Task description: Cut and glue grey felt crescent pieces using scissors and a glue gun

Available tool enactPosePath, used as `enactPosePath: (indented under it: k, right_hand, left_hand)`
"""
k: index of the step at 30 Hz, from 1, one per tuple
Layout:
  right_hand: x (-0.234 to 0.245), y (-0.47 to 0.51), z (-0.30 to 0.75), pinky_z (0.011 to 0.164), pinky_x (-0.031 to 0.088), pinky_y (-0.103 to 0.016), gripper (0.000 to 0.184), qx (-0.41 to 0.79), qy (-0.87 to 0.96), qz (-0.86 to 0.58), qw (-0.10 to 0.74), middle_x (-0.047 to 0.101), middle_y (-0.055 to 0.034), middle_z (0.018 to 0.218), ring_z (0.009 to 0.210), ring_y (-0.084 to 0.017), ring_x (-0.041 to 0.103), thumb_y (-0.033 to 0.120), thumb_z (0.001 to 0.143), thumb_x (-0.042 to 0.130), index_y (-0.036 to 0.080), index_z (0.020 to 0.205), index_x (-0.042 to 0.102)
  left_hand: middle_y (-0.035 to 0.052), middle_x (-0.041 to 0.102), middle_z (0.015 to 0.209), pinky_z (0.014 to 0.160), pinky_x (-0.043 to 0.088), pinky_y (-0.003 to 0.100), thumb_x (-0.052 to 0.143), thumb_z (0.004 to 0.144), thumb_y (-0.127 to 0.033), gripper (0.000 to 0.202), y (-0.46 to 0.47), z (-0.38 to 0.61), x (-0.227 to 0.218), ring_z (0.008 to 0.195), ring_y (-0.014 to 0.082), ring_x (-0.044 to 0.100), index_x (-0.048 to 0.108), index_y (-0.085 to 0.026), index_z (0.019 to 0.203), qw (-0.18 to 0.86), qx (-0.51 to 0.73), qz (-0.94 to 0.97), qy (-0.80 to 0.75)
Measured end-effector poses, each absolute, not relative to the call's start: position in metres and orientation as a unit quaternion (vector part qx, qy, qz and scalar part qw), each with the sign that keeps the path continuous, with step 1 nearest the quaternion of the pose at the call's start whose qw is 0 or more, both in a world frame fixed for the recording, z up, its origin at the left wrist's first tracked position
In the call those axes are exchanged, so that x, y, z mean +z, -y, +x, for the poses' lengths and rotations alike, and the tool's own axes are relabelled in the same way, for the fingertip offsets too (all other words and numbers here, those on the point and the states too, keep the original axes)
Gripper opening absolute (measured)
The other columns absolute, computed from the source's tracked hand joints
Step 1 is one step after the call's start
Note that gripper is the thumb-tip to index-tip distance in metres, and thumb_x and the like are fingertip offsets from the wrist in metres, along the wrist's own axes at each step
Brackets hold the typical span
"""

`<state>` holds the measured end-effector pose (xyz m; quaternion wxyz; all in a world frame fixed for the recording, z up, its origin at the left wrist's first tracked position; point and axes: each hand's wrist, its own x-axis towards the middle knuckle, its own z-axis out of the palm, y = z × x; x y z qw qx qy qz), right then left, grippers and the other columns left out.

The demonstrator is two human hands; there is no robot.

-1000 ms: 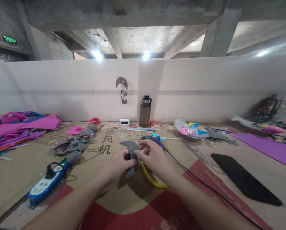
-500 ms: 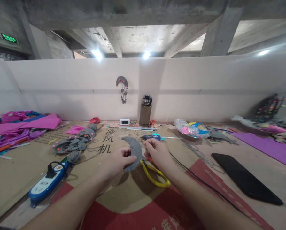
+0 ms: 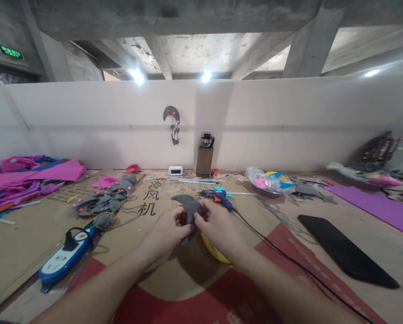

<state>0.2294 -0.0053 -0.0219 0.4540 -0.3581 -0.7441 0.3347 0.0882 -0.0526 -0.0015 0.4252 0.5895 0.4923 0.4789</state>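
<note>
A grey felt crescent moon [image 3: 189, 207] is held between my two hands above the cardboard on the table. My left hand [image 3: 169, 229] pinches its left and lower edge with thumb and fingers. On the other side, my right hand [image 3: 216, 222] grips the right edge, thumb on the near face. Yellow-handled scissors or pliers [image 3: 215, 253] lie beneath my right hand, mostly hidden. Just beyond the right hand rests a blue hot glue gun [image 3: 221, 197] with its black cord running toward me.
At left are a blue-and-white power strip [image 3: 66, 258], a grey yarn ball [image 3: 104, 220] and grey felt pieces with pink beads [image 3: 101, 204]. A black phone [image 3: 346, 249] lies right. A bottle [image 3: 205, 155] stands by the wall, where a finished-looking moon ornament [image 3: 172, 117] hangs.
My right hand has moved left onto the crescent and closed on its right edge. The crescent has tilted, and the yellow-handled tool is now more covered.
</note>
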Motion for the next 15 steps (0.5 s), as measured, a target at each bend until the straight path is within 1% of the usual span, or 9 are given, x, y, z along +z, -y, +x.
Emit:
enactPosePath:
  k: [2,4,6,8,10,11,13,15]
  right_hand:
    - [-0.019,0.005,0.231,0.062,0.047,-0.027,0.02,0.38,0.726,-0.355,0.449,0.064,-0.0017,0.078,0.068,-0.015,0.058,0.017,0.072,0.044,0.02,0.081,0.062]
    - [-0.015,0.005,0.231,0.059,0.048,-0.026,0.026,0.455,0.687,-0.344,0.451,0.065,-0.0016,0.078,0.064,-0.014,0.058,0.016,0.069,0.041,0.02,0.083,0.062]
    - [-0.012,0.005,0.231,0.058,0.049,-0.026,0.025,0.528,0.639,-0.327,0.454,0.064,-0.0012,0.077,0.06,-0.013,0.057,0.02,0.071,0.041,0.019,0.086,0.061]
    - [-0.011,0.006,0.23,0.06,0.05,-0.027,0.02,0.571,0.608,-0.307,0.459,0.061,-0.0004,0.073,0.06,-0.013,0.056,0.029,0.076,0.045,0.019,0.086,0.059]
    - [-0.01,0.007,0.228,0.059,0.05,-0.027,0.023,0.586,0.602,-0.29,0.458,0.059,0.0009,0.071,0.061,-0.013,0.056,0.039,0.077,0.052,0.019,0.086,0.058]
    - [-0.01,0.008,0.228,0.058,0.049,-0.026,0.024,0.584,0.608,-0.288,0.454,0.058,0.0017,0.069,0.06,-0.012,0.055,0.041,0.075,0.056,0.019,0.084,0.057]
    - [-0.009,0.011,0.228,0.055,0.045,-0.023,0.02,0.565,0.629,-0.301,0.44,0.054,0.0039,0.063,0.055,-0.011,0.053,0.037,0.073,0.06,0.019,0.077,0.054]
    - [-0.009,0.012,0.229,0.051,0.041,-0.022,0.019,0.538,0.649,-0.326,0.429,0.049,0.0056,0.056,0.049,-0.009,0.049,0.035,0.075,0.057,0.02,0.069,0.049]
  left_hand:
    - [0.0028,0.067,0.079,0.073,0.046,0.028,0.068,0.06,-0.014,0.022,0.052,0.087,0.0,0.078,0.0181,0.061,0.064,-0.015,0.082,0.442,0.491,0.58,-0.477]
    - [0.0024,0.068,0.081,0.075,0.046,0.028,0.069,0.062,-0.015,0.023,0.051,0.084,0.0,0.08,0.0172,0.061,0.065,-0.016,0.085,0.455,0.502,0.572,-0.461]
    - [0.0021,0.068,0.081,0.074,0.046,0.026,0.07,0.064,-0.016,0.021,0.049,0.081,0.0,0.078,0.0157,0.061,0.065,-0.016,0.085,0.461,0.511,0.565,-0.456]
    - [0.0022,0.067,0.082,0.071,0.045,0.025,0.071,0.066,-0.018,0.022,0.049,0.077,-0.001,0.076,0.0145,0.06,0.065,-0.015,0.086,0.473,0.514,0.552,-0.455]
    - [0.0025,0.067,0.083,0.067,0.044,0.024,0.072,0.067,-0.021,0.023,0.049,0.074,-0.002,0.073,0.0132,0.059,0.064,-0.015,0.088,0.495,0.517,0.534,-0.451]
    - [0.0023,0.066,0.083,0.066,0.044,0.023,0.073,0.067,-0.022,0.023,0.049,0.074,-0.002,0.072,0.0124,0.059,0.064,-0.015,0.088,0.505,0.52,0.523,-0.449]
    - [0.0001,0.063,0.078,0.063,0.042,0.021,0.074,0.067,-0.022,0.021,0.049,0.073,-0.002,0.067,0.01,0.056,0.062,-0.015,0.083,0.517,0.531,0.502,-0.446]
    - [-0.0028,0.059,0.07,0.062,0.041,0.019,0.076,0.065,-0.021,0.021,0.05,0.074,-0.002,0.062,0.0076,0.053,0.061,-0.016,0.077,0.524,0.544,0.484,-0.441]
